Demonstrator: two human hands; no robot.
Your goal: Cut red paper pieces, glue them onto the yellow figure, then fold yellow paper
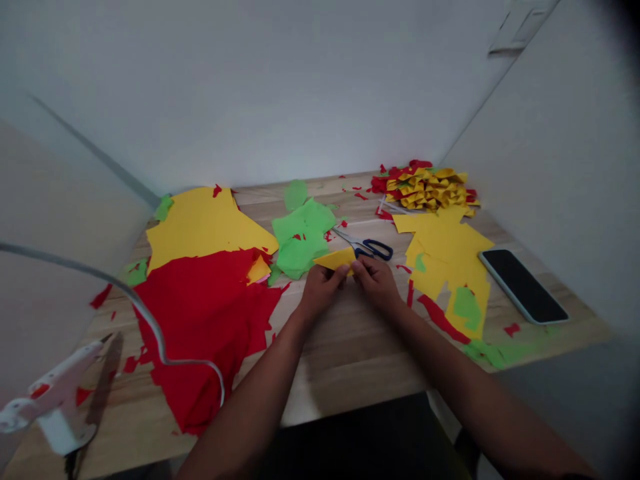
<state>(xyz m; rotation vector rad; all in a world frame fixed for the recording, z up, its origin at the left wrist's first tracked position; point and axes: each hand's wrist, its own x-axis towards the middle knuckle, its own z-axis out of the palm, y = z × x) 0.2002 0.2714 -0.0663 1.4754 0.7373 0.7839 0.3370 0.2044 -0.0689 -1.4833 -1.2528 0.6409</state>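
A small yellow paper piece (336, 259) is pinched between my two hands, just above the middle of the table. My left hand (323, 285) grips its lower left part, thumb on top. At its right end my right hand (375, 280) closes its fingertips on the same piece. Right behind my right hand lie scissors (374, 249) with dark blue handles, their blades pointing back and left. Green paper (304, 237) with torn edges lies beyond my left hand, small red scraps on it. My fingers cover part of the yellow piece.
Red crepe paper (205, 320) and a yellow sheet (205, 223) spread across the left. A glue gun (63, 400) stands front left, near a pale cable (145, 310). On the right are yellow cut sheets (445, 247), a phone (525, 287) and a pile of folded paper pieces (427, 189).
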